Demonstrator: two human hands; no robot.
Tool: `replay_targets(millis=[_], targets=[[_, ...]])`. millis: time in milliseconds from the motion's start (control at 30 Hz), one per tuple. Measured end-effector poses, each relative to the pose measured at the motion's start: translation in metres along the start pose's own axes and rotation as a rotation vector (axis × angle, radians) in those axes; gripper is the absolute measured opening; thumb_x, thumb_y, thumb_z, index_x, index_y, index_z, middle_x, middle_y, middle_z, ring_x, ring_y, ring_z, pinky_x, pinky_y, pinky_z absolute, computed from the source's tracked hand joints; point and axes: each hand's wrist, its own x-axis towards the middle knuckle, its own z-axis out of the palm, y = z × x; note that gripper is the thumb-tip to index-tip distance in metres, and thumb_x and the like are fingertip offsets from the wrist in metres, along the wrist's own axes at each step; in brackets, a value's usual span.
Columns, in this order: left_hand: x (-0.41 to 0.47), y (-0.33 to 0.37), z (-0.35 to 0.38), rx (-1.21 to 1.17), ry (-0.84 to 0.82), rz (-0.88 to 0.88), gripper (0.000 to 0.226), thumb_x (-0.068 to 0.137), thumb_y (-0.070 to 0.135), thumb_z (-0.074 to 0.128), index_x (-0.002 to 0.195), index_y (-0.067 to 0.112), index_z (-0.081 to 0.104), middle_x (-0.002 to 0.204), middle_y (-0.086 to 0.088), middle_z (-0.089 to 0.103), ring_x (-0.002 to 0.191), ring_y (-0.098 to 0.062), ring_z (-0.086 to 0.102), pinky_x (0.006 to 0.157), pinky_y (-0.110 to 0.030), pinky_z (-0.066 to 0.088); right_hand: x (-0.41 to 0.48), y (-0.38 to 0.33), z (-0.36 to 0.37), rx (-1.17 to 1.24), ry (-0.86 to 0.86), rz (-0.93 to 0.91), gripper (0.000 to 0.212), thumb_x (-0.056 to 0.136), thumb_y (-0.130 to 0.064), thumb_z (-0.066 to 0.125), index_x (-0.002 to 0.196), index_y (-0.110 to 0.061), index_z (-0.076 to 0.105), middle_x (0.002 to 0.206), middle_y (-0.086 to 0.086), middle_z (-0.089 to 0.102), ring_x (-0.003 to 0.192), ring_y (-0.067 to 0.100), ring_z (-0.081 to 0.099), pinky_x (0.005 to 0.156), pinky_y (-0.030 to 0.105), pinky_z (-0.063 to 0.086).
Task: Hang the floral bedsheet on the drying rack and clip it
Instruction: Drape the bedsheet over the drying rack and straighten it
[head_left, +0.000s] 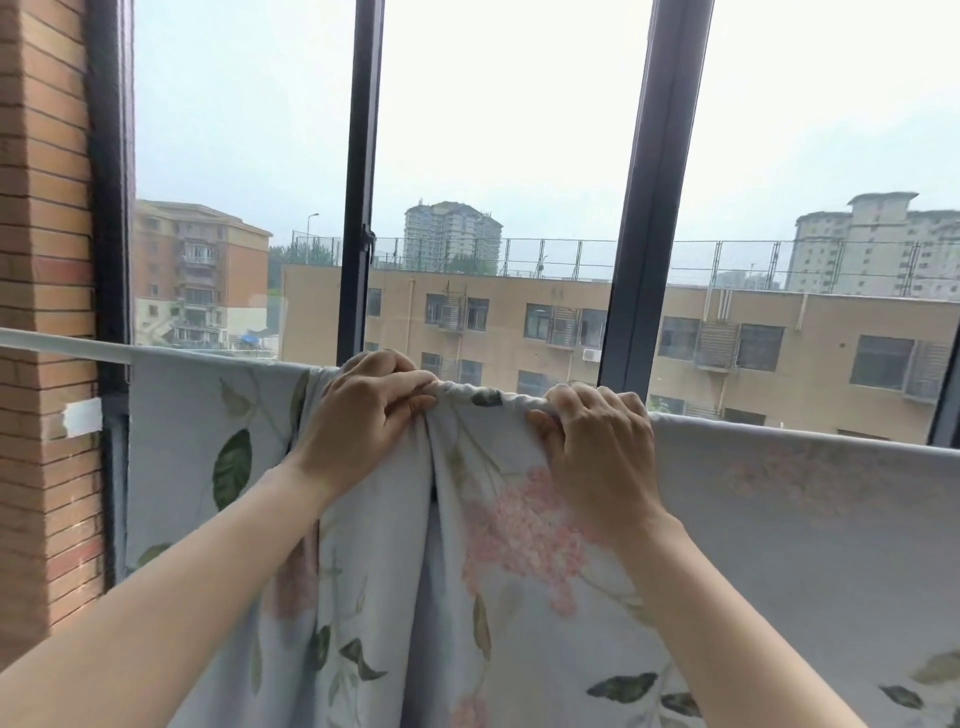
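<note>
Two bare hands work the top fold of the pale blue-grey cotton bedsheet printed with pink blossoms and green leaves (779, 519), which hangs draped over the thin white rail (62, 344) of the drying rack, before a dark-framed window (649, 208). The left hand (363, 410) curls its fingers over the rail and pinches a gathered ridge of cloth. The right hand (597, 436), just beside it, grips the same ridge, fingers over the top and thumb against the front. Between them the fabric is bunched into a rope-like roll; to either side it lies flat along the rail. I judge the step in hand to be spreading this gather. To do it well, I would draw the hands apart along the rail, keep the pinch light so the cloth slides rather than drags, and level the two hanging halves so the weight balances. No clip is in view, so I would smooth the fold first and fasten afterwards.
</note>
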Motion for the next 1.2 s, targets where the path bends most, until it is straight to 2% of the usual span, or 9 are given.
replay_targets(millis=[133,367,533,667,800,900,1000,1200], targets=[[-0.006,-0.016,-0.011,0.038,0.015,-0.01,0.043,0.091,0.044,0.048,0.109,0.013,0.072,0.094,0.003,0.062,0.093,-0.017,0.056,0.086,-0.024,0.04,0.0,0.0,0.0,-0.019,0.014,-0.014,0.027,0.092,-0.042,0.047,0.077,-0.023,0.058,0.075,-0.008,0.061,0.073,0.019,0.056,0.075,0.031,0.027],[-0.011,-0.027,-0.02,0.06,0.017,-0.025,0.043,0.091,0.043,0.048,0.11,0.013,0.071,0.095,0.001,0.061,0.094,-0.021,0.057,0.086,-0.037,0.049,0.0,-0.003,0.001,-0.024,0.01,-0.002,0.027,0.092,-0.041,0.048,0.076,-0.021,0.056,0.074,-0.006,0.059,0.071,0.02,0.055,0.074,0.033,0.032],[0.002,-0.012,-0.016,0.072,-0.049,-0.117,0.047,0.089,0.057,0.042,0.1,0.018,0.066,0.096,0.005,0.061,0.095,-0.013,0.052,0.09,-0.034,0.041,0.0,0.0,0.0,-0.018,0.022,0.015,0.028,0.092,-0.041,0.045,0.076,-0.02,0.055,0.074,-0.005,0.061,0.07,0.022,0.056,0.075,0.036,0.039],[0.006,0.0,-0.002,0.123,-0.102,0.001,0.029,0.096,0.035,0.05,0.117,0.022,0.065,0.105,0.003,0.07,0.1,-0.02,0.062,0.094,-0.035,0.035,0.001,-0.001,0.001,-0.019,0.011,0.017,0.029,0.092,-0.042,0.043,0.076,-0.02,0.055,0.075,-0.005,0.061,0.07,0.022,0.056,0.075,0.035,0.038],[-0.004,-0.013,-0.001,0.145,-0.088,0.029,0.037,0.096,0.038,0.039,0.111,0.022,0.068,0.106,0.005,0.07,0.102,-0.021,0.062,0.092,-0.031,0.034,-0.001,0.0,0.001,-0.03,0.03,-0.009,0.031,0.094,-0.044,0.041,0.078,-0.022,0.055,0.075,-0.007,0.06,0.069,0.02,0.054,0.074,0.034,0.035],[-0.006,-0.025,-0.007,0.161,-0.087,0.03,0.036,0.096,0.036,0.04,0.112,0.021,0.069,0.107,0.004,0.07,0.101,-0.022,0.062,0.092,-0.033,0.036,0.0,-0.002,0.001,-0.028,0.02,-0.012,0.032,0.094,-0.044,0.04,0.078,-0.022,0.056,0.076,-0.007,0.061,0.07,0.02,0.055,0.073,0.034,0.035],[-0.008,-0.025,-0.007,0.139,-0.053,0.007,0.034,0.094,0.033,0.043,0.111,0.02,0.069,0.105,0.004,0.07,0.1,-0.021,0.062,0.092,-0.03,0.034,0.0,-0.008,-0.001,-0.034,0.001,0.012,0.032,0.093,-0.045,0.04,0.078,-0.021,0.056,0.075,-0.006,0.06,0.071,0.02,0.055,0.074,0.034,0.036],[-0.002,-0.018,-0.002,0.066,-0.054,-0.047,0.03,0.093,0.029,0.05,0.112,0.019,0.07,0.107,0.003,0.071,0.103,-0.023,0.062,0.094,-0.032,0.036,0.014,-0.029,-0.02,0.047,-0.204,0.088,0.024,0.094,-0.039,0.051,0.089,-0.019,0.063,0.087,-0.003,0.065,0.084,0.021,0.059,0.086,0.035,0.036]])
